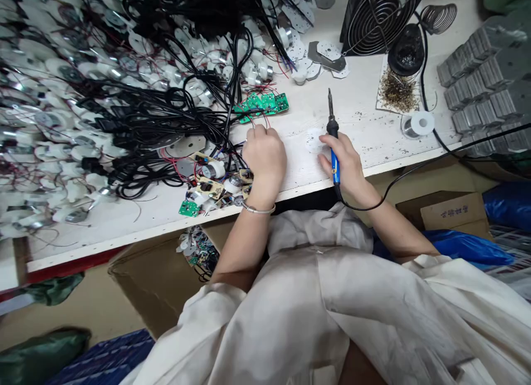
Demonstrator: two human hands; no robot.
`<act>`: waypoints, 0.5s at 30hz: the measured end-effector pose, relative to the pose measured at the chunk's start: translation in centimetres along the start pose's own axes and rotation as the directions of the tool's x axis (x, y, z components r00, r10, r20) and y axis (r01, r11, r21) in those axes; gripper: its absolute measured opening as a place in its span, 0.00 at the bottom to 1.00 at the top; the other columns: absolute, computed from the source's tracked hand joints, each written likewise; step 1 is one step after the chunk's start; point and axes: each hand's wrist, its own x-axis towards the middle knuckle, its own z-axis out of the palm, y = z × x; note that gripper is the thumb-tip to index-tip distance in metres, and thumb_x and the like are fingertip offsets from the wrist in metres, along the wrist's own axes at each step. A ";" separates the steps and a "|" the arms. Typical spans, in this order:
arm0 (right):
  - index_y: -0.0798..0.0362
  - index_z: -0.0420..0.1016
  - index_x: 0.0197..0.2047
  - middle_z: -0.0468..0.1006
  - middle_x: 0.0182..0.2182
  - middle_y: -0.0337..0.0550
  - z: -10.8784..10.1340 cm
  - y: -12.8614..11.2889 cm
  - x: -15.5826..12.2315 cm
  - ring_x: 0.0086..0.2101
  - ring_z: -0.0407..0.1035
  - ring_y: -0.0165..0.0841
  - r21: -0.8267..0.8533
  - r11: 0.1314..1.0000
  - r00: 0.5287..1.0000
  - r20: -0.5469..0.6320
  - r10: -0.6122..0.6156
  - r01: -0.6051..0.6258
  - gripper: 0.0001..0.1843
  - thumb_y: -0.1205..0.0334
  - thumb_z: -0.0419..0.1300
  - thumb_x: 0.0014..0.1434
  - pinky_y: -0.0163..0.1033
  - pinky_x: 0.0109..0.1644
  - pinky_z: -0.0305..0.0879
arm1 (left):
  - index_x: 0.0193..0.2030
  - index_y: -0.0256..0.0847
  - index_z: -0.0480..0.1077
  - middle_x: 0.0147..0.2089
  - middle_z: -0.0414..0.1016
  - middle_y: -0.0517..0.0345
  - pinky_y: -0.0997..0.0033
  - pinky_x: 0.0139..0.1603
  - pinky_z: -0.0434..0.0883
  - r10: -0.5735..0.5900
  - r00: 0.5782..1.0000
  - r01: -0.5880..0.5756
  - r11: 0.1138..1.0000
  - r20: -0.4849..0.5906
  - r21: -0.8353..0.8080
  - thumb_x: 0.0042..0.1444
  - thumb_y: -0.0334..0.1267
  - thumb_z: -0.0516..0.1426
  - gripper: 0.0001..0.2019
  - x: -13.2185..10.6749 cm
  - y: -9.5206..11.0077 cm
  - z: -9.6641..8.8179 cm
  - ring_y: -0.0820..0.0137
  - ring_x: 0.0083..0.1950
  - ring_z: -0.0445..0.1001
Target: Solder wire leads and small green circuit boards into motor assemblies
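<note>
left hand [265, 158] curled, resting on the counter [298, 164], fingertips by thin red wires [266, 119] that run to green pcbs [261, 104] just ahead of it. can't tell if it's gripping them. metal bracelet [258, 209] on that wrist. right hand [345, 165] closed around the blue grip of a soldering iron [334, 147], tip pointing away from the person, over the counter. white disc [316, 141] lies between the hands, just beside the iron. small boards [211, 180] sit just left of left hand, black cables [145, 125] heaped beyond them. solder spool [420, 124] well right of right hand, fan [379, 20] ahead of it.
</note>
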 end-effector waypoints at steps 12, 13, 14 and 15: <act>0.42 0.68 0.64 0.74 0.58 0.47 1.1 0.3 1.5 0.55 0.73 0.42 0.012 1.000 0.991 0.129 -0.019 0.017 0.22 0.60 0.54 0.68 0.49 0.60 0.75 | 0.51 0.41 0.75 0.45 0.78 0.42 0.54 0.48 0.71 0.443 0.878 -0.464 0.880 0.181 0.097 0.63 0.31 0.50 0.15 -4.1 -2.4 -3.1 0.50 0.48 0.75; 0.42 0.67 0.64 0.74 0.57 0.47 1.1 0.2 1.6 0.55 0.73 0.41 0.008 1.000 0.987 0.159 -0.022 0.021 0.23 0.62 0.53 0.68 0.48 0.60 0.75 | 0.52 0.40 0.74 0.45 0.77 0.41 0.52 0.48 0.71 0.426 0.881 -0.452 0.887 0.206 0.099 0.64 0.33 0.52 0.14 -4.1 -2.1 -3.2 0.48 0.49 0.75; 0.41 0.68 0.64 0.75 0.57 0.46 1.1 0.2 1.7 0.55 0.73 0.40 0.011 0.999 0.981 0.190 -0.037 0.036 0.23 0.63 0.52 0.68 0.47 0.60 0.75 | 0.52 0.39 0.74 0.46 0.77 0.40 0.50 0.50 0.70 0.401 0.891 -0.427 0.900 0.215 0.091 0.65 0.36 0.54 0.12 -4.2 -1.8 -3.3 0.47 0.51 0.74; 0.41 0.68 0.64 0.75 0.56 0.45 1.0 0.1 1.7 0.55 0.73 0.39 0.023 0.998 0.973 0.218 -0.069 0.065 0.23 0.64 0.52 0.68 0.45 0.60 0.75 | 0.51 0.40 0.74 0.46 0.77 0.41 0.49 0.51 0.70 0.374 0.904 -0.396 0.916 0.208 0.072 0.65 0.38 0.56 0.11 -4.3 -1.5 -3.2 0.46 0.52 0.74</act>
